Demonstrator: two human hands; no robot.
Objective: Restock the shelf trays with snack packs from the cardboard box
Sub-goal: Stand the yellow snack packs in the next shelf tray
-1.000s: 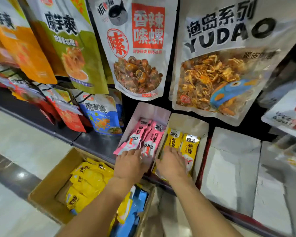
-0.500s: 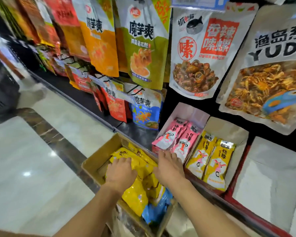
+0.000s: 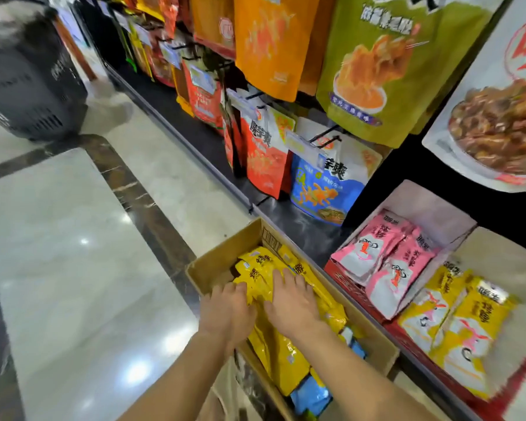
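A cardboard box (image 3: 213,268) stands on the floor against the shelf, filled with yellow snack packs (image 3: 261,265) and a few blue packs (image 3: 310,393) at its near end. My left hand (image 3: 228,311) rests on the left side of the yellow packs, fingers a little bent. My right hand (image 3: 292,302) lies flat beside it with fingers spread over the same packs. Neither hand lifts a pack. On the shelf to the right, one tray (image 3: 431,208) holds pink packs (image 3: 377,256) and the neighbouring tray (image 3: 504,253) holds yellow packs (image 3: 456,323).
Large snack bags hang on hooks above the trays, among them a blue bag (image 3: 322,189) and an orange-red bag (image 3: 264,159). The dark shelf edge (image 3: 195,141) runs back to the left. A black basket (image 3: 28,86) stands on the polished floor at far left.
Both hands left the shelf trays and moved down and left into the cardboard box, and they rest on the yellow packs there. My view swung left with them.
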